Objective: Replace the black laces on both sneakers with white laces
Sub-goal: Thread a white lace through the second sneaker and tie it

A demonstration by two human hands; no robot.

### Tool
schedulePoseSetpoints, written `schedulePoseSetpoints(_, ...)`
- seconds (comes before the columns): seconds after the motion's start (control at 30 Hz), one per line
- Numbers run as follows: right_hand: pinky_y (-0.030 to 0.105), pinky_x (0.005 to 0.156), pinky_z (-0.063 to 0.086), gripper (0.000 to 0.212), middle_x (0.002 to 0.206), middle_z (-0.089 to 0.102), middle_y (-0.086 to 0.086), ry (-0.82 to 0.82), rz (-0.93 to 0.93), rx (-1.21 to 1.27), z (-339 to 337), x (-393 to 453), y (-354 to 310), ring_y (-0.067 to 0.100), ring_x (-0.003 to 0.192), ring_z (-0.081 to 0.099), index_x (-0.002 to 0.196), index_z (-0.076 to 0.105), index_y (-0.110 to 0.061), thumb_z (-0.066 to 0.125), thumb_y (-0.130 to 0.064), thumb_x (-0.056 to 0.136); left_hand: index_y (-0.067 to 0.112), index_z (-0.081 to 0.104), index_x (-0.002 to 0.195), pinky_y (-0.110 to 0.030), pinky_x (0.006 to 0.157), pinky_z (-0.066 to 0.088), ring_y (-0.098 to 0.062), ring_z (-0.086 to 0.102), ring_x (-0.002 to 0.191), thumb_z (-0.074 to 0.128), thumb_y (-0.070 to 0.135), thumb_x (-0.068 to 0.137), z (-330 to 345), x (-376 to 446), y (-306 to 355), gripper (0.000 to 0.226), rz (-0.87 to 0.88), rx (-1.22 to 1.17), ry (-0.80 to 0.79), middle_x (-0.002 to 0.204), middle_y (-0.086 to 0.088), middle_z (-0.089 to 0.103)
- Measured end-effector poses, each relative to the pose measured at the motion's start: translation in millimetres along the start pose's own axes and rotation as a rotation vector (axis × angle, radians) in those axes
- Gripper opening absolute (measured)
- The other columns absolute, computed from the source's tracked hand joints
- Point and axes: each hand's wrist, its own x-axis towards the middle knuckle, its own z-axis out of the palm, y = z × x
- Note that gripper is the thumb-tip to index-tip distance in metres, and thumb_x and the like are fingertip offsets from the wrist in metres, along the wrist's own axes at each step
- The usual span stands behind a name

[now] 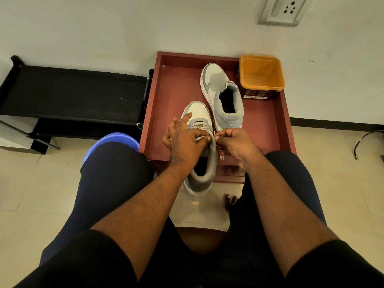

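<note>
A grey and white sneaker (198, 113) stands toe-away at the front of the red-brown tray (268, 129), its heel hanging over the tray's near edge. A white lace (200, 128) runs through its eyelets. My left hand (184, 140) rests over the tongue and pinches the lace at the top eyelets. My right hand (234, 143) pinches a lace end beside the shoe's right collar, and a white lace tip (221, 157) dangles below it. The second sneaker (223, 94) lies behind, without a lace. No black lace is in sight.
An orange square tub (261, 76) stands in the tray's back right corner. A black folding rack (72, 96) sits against the wall at left. A blue stool (116, 138) shows behind my left knee. A wall socket (283, 9) is above.
</note>
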Motion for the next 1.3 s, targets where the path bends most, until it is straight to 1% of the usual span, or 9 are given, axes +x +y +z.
schedulePoseSetpoints(0.23, 0.038, 0.064, 0.042, 0.021, 0.081, 0.062, 0.007, 0.104, -0.054, -0.033, 7, -3, 1, 0.023, 0.076, 0.052, 0.082, 0.056, -0.023, 0.044, -0.018, 0.099, 0.048, 0.060, 0.121, -0.044, 0.106, 0.018, -0.023, 0.013, 0.143, 0.072, 0.040, 0.080, -3, 2, -1, 0.044, 0.102, 0.091, -0.019, 0.154, 0.010, 0.027)
schedulePoseSetpoints(0.4, 0.032, 0.075, 0.055, 0.022, 0.069, 0.062, 0.005, -0.053, -0.211, 0.927, -7, -20, -25, 0.019, 0.067, 0.061, 0.086, 0.052, -0.016, 0.037, -0.010, 0.101, 0.046, 0.067, 0.111, -0.047, 0.109, 0.015, -0.024, 0.012, 0.144, 0.069, 0.041, 0.083, -4, 4, -3, 0.029, 0.158, 0.149, -0.038, 0.154, 0.010, 0.027)
schedulePoseSetpoints(0.47, 0.032, 0.065, 0.052, 0.021, 0.059, 0.052, 0.000, -0.098, -0.212, 1.062, -14, -18, -26, 0.013, 0.054, 0.049, 0.084, 0.052, -0.017, 0.040, -0.011, 0.099, 0.046, 0.067, 0.111, -0.048, 0.110, 0.015, -0.024, 0.011, 0.144, 0.070, 0.041, 0.082, -4, 4, -4, 0.030, 0.161, 0.171, -0.040, 0.154, 0.010, 0.026)
schedulePoseSetpoints(0.57, 0.025, 0.052, 0.039, 0.016, 0.067, 0.053, -0.006, 0.053, -0.243, 0.415, -16, -11, -18, 0.008, 0.053, 0.044, 0.088, 0.059, -0.020, 0.049, -0.011, 0.096, 0.045, 0.067, 0.111, -0.047, 0.109, 0.015, -0.024, 0.011, 0.144, 0.070, 0.040, 0.082, -4, 5, -4, 0.029, 0.160, 0.197, -0.034, 0.154, 0.010, 0.026)
schedulePoseSetpoints(0.63, 0.017, 0.062, 0.046, 0.014, 0.087, 0.060, -0.008, 0.103, -0.322, -0.344, -11, -6, -9, 0.005, 0.068, 0.055, 0.097, 0.066, -0.021, 0.054, -0.014, 0.095, 0.045, 0.067, 0.111, -0.048, 0.110, 0.015, -0.026, 0.012, 0.144, 0.069, 0.037, 0.084, -4, 5, -4, 0.028, 0.157, 0.210, -0.022, 0.154, 0.009, 0.027)
schedulePoseSetpoints(0.7, 0.022, 0.074, 0.049, 0.016, 0.097, 0.066, -0.003, 0.045, -0.328, -0.636, -4, -1, -2, 0.010, 0.083, 0.060, 0.099, 0.070, -0.019, 0.055, -0.017, 0.095, 0.043, 0.068, 0.110, -0.048, 0.110, 0.015, -0.026, 0.013, 0.144, 0.069, 0.035, 0.084, -5, 5, -3, 0.027, 0.150, 0.198, -0.007, 0.153, 0.007, 0.029)
schedulePoseSetpoints(0.93, 0.023, 0.053, 0.043, 0.022, 0.075, 0.061, -0.001, 0.186, -0.212, -0.130, -6, -9, -15, 0.006, 0.060, 0.051, 0.087, 0.062, -0.011, 0.044, -0.018, 0.097, 0.041, 0.069, 0.111, -0.044, 0.105, 0.020, -0.023, 0.020, 0.140, 0.067, 0.034, 0.086, -4, 7, -10, 0.026, 0.114, 0.164, 0.032, 0.150, 0.007, 0.035)
schedulePoseSetpoints(1.13, 0.027, 0.065, 0.050, 0.014, 0.082, 0.065, -0.005, 0.054, -0.188, -0.571, -5, -4, -2, 0.011, 0.074, 0.061, 0.091, 0.065, -0.020, 0.054, -0.028, 0.096, 0.041, 0.060, 0.125, -0.039, 0.101, 0.023, -0.020, 0.023, 0.139, 0.068, 0.029, 0.087, -1, 8, -11, 0.041, 0.131, 0.160, 0.046, 0.150, 0.006, 0.034)
schedulePoseSetpoints(1.3, 0.030, 0.064, 0.052, 0.016, 0.084, 0.070, 0.000, 0.199, -0.212, -0.251, -7, 2, 1, 0.015, 0.073, 0.064, 0.093, 0.070, -0.019, 0.054, -0.019, 0.096, 0.035, 0.054, 0.133, -0.035, 0.102, 0.030, -0.018, 0.038, 0.128, 0.066, 0.030, 0.089, -1, 10, -15, 0.046, -0.013, 0.025, 0.089, 0.143, 0.004, 0.040)
